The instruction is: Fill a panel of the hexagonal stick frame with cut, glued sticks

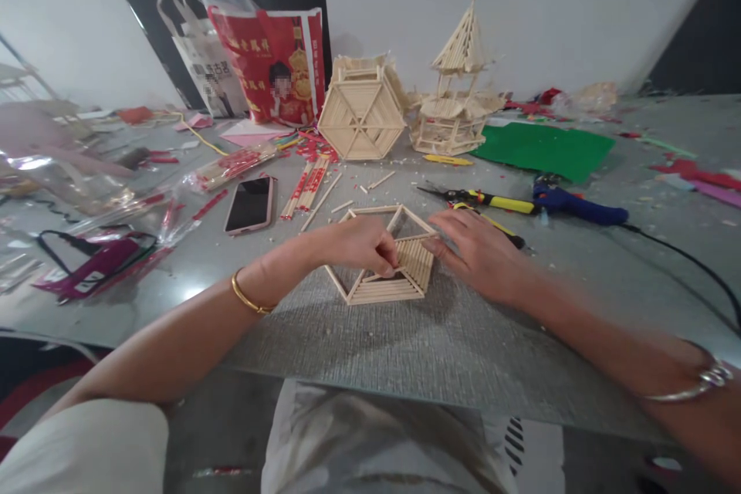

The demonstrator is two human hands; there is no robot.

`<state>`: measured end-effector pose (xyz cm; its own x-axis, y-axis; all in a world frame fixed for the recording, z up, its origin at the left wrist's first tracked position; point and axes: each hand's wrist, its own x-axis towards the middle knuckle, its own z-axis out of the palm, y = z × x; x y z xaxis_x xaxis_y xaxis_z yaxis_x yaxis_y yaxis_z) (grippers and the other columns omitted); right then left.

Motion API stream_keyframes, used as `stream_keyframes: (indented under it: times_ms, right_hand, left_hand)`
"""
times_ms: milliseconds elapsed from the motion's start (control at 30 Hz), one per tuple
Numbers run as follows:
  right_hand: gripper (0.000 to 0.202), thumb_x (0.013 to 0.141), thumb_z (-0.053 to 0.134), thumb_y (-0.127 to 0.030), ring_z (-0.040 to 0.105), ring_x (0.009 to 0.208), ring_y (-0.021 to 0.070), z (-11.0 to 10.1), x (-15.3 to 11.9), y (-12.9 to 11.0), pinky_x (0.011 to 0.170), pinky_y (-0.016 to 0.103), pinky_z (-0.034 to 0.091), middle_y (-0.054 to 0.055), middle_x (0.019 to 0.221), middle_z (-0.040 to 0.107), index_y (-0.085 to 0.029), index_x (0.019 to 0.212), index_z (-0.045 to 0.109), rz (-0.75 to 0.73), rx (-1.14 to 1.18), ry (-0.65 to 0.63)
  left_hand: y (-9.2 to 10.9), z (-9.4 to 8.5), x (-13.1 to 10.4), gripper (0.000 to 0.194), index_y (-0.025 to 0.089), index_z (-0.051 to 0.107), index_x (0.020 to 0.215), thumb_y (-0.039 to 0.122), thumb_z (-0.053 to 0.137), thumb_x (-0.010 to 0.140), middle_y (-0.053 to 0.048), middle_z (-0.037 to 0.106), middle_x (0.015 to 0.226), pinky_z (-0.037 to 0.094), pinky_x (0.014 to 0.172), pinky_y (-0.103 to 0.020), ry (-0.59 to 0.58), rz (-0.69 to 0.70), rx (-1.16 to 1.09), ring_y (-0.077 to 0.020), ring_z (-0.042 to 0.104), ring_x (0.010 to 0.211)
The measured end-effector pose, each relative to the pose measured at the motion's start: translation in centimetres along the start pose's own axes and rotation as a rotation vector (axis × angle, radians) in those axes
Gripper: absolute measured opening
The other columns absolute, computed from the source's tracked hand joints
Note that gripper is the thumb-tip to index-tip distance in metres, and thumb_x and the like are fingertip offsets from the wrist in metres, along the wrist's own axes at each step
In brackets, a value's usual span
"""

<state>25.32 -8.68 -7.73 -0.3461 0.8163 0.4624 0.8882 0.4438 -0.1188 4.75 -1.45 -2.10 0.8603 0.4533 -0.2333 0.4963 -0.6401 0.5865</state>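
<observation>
A flat hexagonal frame of thin wooden sticks (386, 289) lies on the grey table in front of me. Its right and near sections are filled or partly filled with sticks laid side by side; other sections show gaps. Over the frame's middle, my left hand (364, 243) is closed in a pinch, and its fingertips hide whatever they hold. My right hand (478, 251) rests at the frame's right corner with fingers stretched out and thumb apart, touching the edge.
Beyond the frame stand a hexagonal stick box (362, 120) and a stick pagoda (455, 112). Pliers (492, 202) and a blue-handled corded tool (579, 202) lie at right, near a green sheet (544, 147). A phone (250, 204), stick bundles (306, 185) and a red bag (269, 65) are left.
</observation>
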Motion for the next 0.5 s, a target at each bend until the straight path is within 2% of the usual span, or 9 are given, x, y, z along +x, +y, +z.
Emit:
stream_keyframes:
  times_ms: [367, 500]
  right_hand:
    - [0.038, 0.095, 0.034, -0.039, 0.052, 0.107, 0.0269, 0.0, -0.4, -1.2, 0.093, 0.044, 0.041, 0.013, 0.114, 0.058, -0.015, 0.114, 0.056, -0.030, 0.015, -0.044]
    - [0.037, 0.095, 0.033, -0.035, 0.052, 0.106, 0.0259, 0.0, -0.4, -1.4, 0.092, 0.043, 0.041, 0.013, 0.114, 0.059, -0.012, 0.113, 0.056, -0.025, 0.016, -0.051]
  left_hand:
    - [-0.5, 0.0, 0.3, 0.007, 0.018, 0.072, 0.066, 0.014, 0.067, 0.064, 0.004, 0.066, 0.058, 0.038, 0.057, -0.022, -0.053, 0.014, -0.071, -0.0090, 0.055, 0.055]
    - [-0.3, -0.1, 0.4, 0.009, 0.018, 0.073, 0.067, 0.013, 0.066, 0.064, 0.004, 0.066, 0.058, 0.037, 0.056, -0.021, -0.081, 0.024, -0.046, -0.0085, 0.054, 0.055]
